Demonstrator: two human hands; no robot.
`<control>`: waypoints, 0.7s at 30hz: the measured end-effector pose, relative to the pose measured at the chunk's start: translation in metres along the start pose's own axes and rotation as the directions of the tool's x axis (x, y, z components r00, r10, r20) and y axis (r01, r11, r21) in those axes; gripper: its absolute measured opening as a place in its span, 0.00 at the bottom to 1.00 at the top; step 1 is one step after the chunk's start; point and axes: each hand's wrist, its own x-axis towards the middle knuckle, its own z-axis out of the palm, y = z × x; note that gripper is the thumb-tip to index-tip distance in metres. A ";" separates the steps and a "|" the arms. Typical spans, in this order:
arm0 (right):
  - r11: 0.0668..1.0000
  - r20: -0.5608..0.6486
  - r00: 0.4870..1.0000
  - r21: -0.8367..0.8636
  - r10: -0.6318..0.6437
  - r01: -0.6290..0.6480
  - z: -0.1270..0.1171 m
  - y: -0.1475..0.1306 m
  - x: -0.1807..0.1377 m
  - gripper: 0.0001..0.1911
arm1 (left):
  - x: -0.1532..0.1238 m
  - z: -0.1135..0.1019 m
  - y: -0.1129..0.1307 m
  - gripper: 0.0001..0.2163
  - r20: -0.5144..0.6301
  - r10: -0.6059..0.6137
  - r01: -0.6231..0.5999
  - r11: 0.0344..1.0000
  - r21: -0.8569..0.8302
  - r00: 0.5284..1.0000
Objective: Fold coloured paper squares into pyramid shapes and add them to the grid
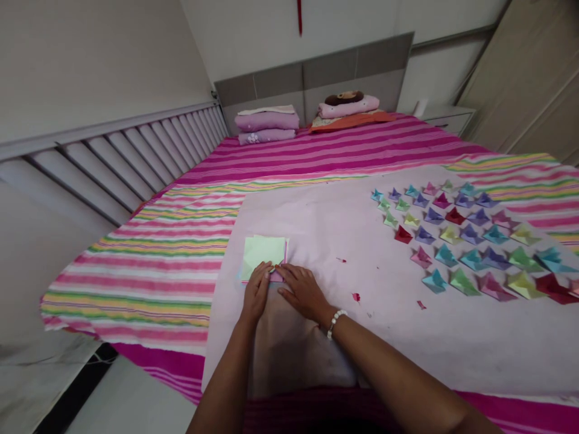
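A stack of square origami paper (pixel 263 252) with a pale green sheet on top lies near the left side of a large pale sheet. Pink and blue edges show below the green one. My left hand (pixel 257 290) is at the stack's lower right corner, its fingers closed on the paper there. Beside it, my right hand (pixel 304 290) reaches in from the right, fingers stretched flat with the tips at the same corner and the thumb apart. A white beaded bracelet (pixel 335 324) circles my right wrist. Fingers partly hide the corner between both hands.
Several rows of folded paper boats (pixel 470 234) in many colours stand on the right of the pale sheet (pixel 325 217). Small red paper scraps (pixel 356 297) lie mid-sheet. Striped bedding (pixel 167 241), a slatted rail (pixel 122 150) and folded bedding (pixel 266 123) surround it.
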 end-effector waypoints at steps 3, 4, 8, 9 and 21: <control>1.000 0.002 1.000 0.002 -0.011 0.011 -0.001 -0.001 0.000 0.28 | 0.000 0.000 0.000 0.18 -0.007 0.001 -0.001 1.000 -0.005 1.000; 1.000 0.002 1.000 0.003 -0.014 0.014 -0.002 -0.001 0.000 0.28 | 0.000 0.000 0.000 0.18 -0.008 0.002 -0.002 1.000 -0.007 1.000; 1.000 0.010 1.000 0.001 -0.019 0.019 -0.004 -0.002 -0.001 0.28 | 0.000 0.000 0.000 0.18 -0.007 0.005 -0.005 1.000 -0.012 1.000; 1.000 0.011 1.000 0.000 -0.019 0.019 -0.004 -0.002 -0.001 0.28 | 0.000 0.000 0.001 0.18 -0.008 0.006 -0.006 1.000 -0.013 1.000; 1.000 0.009 1.000 -0.013 -0.028 0.028 -0.004 -0.002 -0.001 0.27 | -0.001 0.000 0.000 0.19 -0.017 0.004 -0.004 1.000 -0.019 1.000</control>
